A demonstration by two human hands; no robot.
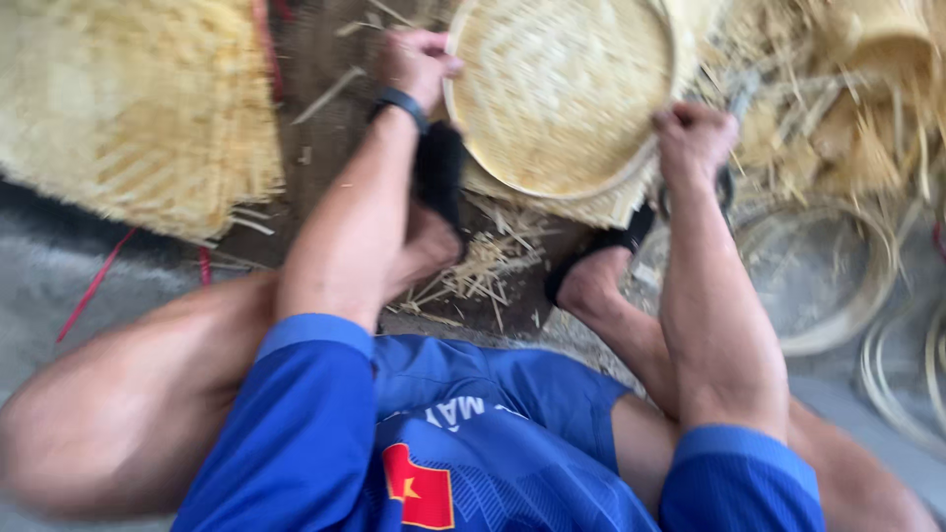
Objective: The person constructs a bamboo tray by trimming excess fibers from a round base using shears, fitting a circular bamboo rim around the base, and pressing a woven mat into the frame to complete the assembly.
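A round woven bamboo basket (pixel 557 94) with a hoop rim stands tilted on the ground between my feet. My left hand (pixel 419 61), with a dark band on its wrist, grips the rim at the basket's upper left. On the lower right edge, my right hand (pixel 695 138) is closed on the rim, and a dark tool handle shows just beside it; whether the hand holds that tool I cannot tell. Loose ends of weave stick out under the rim. The frame is blurred by motion.
A large flat woven bamboo mat (pixel 128 108) lies at the upper left. Bamboo shavings (pixel 488 266) litter the floor between my sandalled feet. Loose bamboo hoops (pixel 818 271) and a heap of strips and baskets (pixel 857 99) fill the right side.
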